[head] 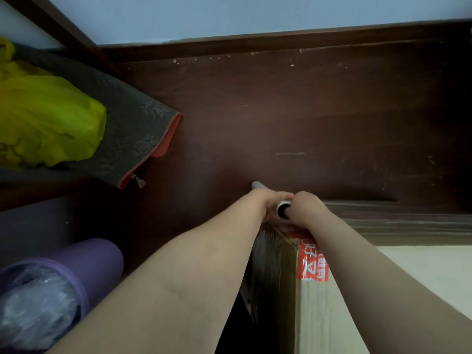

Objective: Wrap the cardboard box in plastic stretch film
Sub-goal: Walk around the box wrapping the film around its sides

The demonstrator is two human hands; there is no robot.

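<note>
Fingers (283, 194) of left hand (268, 201) and right hand (305, 209) gripping film roll (281, 206), over cardboard box (314, 315) corner

Floor (281, 111): dark brown wood.
Right: 1 cardboard box (314, 315).
Left: 1 purple roll (84, 259); 1 zipped cover (132, 129), possibly a bag.

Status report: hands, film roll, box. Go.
Left hand and right hand grip stretch film roll at cardboard box far corner. Left side under film. Nothing seen blocking.

Cardboard box (314, 315): brown, orange printed tape across the top, lower right.
Stretch film (396, 217): streaked, clinging to box sides.
Film roll (281, 205): pale tube, at box's far-left corner.
</note>
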